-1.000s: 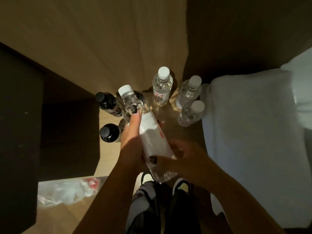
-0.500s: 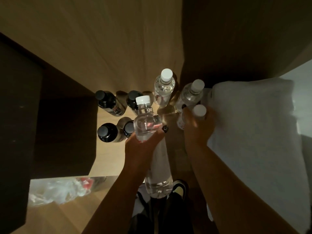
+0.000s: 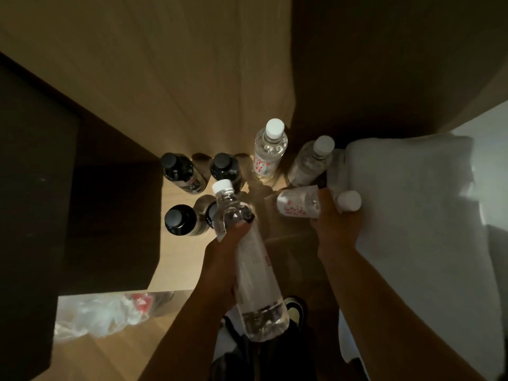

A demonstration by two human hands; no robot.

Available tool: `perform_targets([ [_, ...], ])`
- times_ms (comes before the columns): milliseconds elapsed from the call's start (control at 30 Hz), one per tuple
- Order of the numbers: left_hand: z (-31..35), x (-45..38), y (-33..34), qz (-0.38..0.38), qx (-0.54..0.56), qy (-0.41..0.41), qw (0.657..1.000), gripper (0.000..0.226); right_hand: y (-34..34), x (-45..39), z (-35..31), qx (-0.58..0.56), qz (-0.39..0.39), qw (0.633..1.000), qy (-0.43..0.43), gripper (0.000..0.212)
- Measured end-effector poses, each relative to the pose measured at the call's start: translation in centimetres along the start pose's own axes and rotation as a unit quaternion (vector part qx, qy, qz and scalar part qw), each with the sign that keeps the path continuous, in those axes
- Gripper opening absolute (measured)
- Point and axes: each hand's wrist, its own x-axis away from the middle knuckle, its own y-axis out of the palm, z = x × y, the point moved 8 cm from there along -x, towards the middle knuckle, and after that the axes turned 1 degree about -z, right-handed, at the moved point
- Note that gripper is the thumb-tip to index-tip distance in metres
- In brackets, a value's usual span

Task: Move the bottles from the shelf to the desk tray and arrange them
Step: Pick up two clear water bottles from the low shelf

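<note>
Dim wooden shelf [image 3: 181, 273]; left hand [image 3: 222, 259] grips one tall clear bottle [image 3: 247, 259], held above shelf; right hand [image 3: 336, 224], empty a second ago, now grasps small bottle [image 3: 299, 204], tipped sideways off shelf at right; second pickup under way.

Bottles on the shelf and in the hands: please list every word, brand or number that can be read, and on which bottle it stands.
No text can be read.
Standing clear bottle: red print, blurred.
Clear bottle in right hand: red print, blurred.
Clear bottle in left hand: red mark, blurred.
Dark bottle: pale label, too small.
</note>
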Motion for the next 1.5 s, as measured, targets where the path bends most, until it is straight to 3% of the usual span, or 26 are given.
perform_targets([
  [100, 0.5, 0.1, 0.2, -0.009, 0.004, 0.007, 1.000, 0.046, -0.2, 1.5, -1.6, -0.025, -0.012, 1.000, 0.005, 0.022],
  [200, 1.6, 1.0, 0.4, 0.006, 0.069, 0.008, 0.998, 0.024, -1.3, 3.4, -5.2, -0.015, -0.039, 0.999, -0.004, 0.010],
  [333, 4.3, 3.9, 2.0, -0.038, 0.213, -0.021, 0.976, 0.027, -3.2, 6.7, -10.9, -0.044, -0.061, 0.997, 0.006, 0.038],
  [433, 6.8, 6.1, 2.9, -0.054, 0.247, -0.015, 0.967, 0.023, -3.9, 8.9, -15.3, -0.045, -0.103, 0.994, 0.004, 0.044],
  [533, 9.3, 8.8, 3.7, -0.062, 0.229, -0.011, 0.971, 0.024, -4.5, 11.3, -19.9, 0.002, -0.135, 0.990, -0.037, 0.037],
  [700, 11.5, 12.6, 3.8, -0.099, 0.193, 0.011, 0.976, 0.019, -4.5, 16.2, -26.3, 0.070, -0.223, 0.968, -0.088, 0.006],
  [800, 12.9, 15.8, 4.4, -0.135, 0.227, -0.007, 0.964, 0.035, -4.1, 18.9, -29.3, 0.149, -0.254, 0.943, -0.152, 0.020],
  [900, 14.4, 18.1, 4.6, -0.144, 0.224, -0.011, 0.964, 0.038, -3.9, 21.3, -32.4, 0.161, -0.254, 0.933, -0.197, 0.008],
  [967, 15.7, 19.9, 5.2, -0.160, 0.230, -0.001, 0.960, 0.042, -3.4, 22.8, -34.1, 0.198, -0.265, 0.916, -0.229, 0.011],
  [1067, 17.9, 22.6, 6.6, -0.173, 0.235, 0.009, 0.956, 0.035, -3.7, 24.9, -37.2, 0.159, -0.275, 0.916, -0.246, 0.030],
  [1167, 19.9, 25.1, 7.9, -0.183, 0.191, 0.024, 0.964, 0.026, -4.5, 26.9, -40.0, 0.124, -0.326, 0.903, -0.251, 0.023],
  [1367, 21.6, 29.7, 10.6, -0.217, 0.138, 0.030, 0.966, 0.029, -8.3, 29.8, -44.9, 0.050, -0.387, 0.857, -0.336, 0.068],
  [1500, 21.5, 34.0, 13.0, -0.247, 0.061, 0.075, 0.964, 0.034, -12.0, 29.8, -46.7, 0.040, -0.376, 0.850, -0.366, 0.055],
])
